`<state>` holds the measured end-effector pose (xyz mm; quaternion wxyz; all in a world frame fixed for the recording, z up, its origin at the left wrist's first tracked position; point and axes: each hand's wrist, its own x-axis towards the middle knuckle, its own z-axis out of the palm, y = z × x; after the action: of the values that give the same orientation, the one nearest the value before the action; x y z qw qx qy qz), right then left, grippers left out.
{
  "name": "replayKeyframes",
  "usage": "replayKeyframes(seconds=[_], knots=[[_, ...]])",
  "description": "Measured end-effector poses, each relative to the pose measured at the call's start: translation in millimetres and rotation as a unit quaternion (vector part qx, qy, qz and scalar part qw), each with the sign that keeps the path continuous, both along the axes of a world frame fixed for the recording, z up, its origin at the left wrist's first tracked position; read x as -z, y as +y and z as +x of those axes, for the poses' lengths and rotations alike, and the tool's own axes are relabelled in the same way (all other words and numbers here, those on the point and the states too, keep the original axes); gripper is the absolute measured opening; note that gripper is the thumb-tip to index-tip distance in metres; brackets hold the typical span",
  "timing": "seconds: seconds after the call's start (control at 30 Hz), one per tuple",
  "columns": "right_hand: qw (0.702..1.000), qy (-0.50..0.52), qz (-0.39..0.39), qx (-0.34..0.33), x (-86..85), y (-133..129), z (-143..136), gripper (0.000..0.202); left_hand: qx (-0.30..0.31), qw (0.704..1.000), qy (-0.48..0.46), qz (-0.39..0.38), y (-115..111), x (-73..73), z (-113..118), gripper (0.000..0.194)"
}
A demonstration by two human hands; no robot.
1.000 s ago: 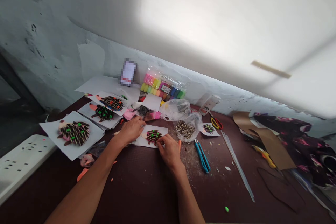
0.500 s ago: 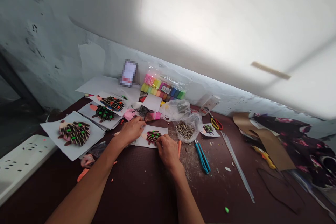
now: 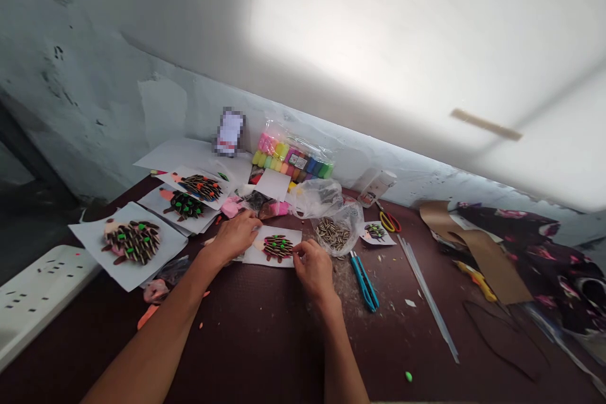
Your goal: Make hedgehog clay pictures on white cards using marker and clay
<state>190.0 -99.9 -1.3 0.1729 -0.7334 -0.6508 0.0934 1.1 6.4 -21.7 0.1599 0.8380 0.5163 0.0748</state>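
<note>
A small white card lies on the table, bearing a hedgehog figure with dark seed-like spines, a pink body and green dots. At its left edge my left hand has its fingers bent together, gripping the card's side. My right hand is beside the card's right edge, thumb and fingers pinched; whatever they hold is too small to make out. Just beyond that hand sits a clear plastic bag of striped seeds.
Finished-looking hedgehog sheets lie at left near a white power strip. Coloured clay packs and a phone stand along the wall. To the right are a blue cutter, scissors, glue sticks and a glue gun.
My right hand has drawn back from the hedgehog's spines to the right, beyond the card's edge, leaving the figure uncovered. My left hand stays at the card's left side.
</note>
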Motion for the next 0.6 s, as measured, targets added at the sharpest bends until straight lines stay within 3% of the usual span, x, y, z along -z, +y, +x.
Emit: replayKeyframes(seconds=[0.23,0.4,0.6], knots=[[0.993,-0.049,-0.056,0.093,0.6,5,11,0.022,0.006,1.0,0.003,0.003,1,2.4,0,0.034],[0.986,-0.091,-0.101,0.093,1.5,14,10,0.024,0.0,1.0,0.008,0.0,1,1.7,0,0.036],[0.989,-0.069,-0.098,0.084,5.9,29,12,0.021,-0.029,0.999,0.028,-0.011,1,1.5,1,0.036]])
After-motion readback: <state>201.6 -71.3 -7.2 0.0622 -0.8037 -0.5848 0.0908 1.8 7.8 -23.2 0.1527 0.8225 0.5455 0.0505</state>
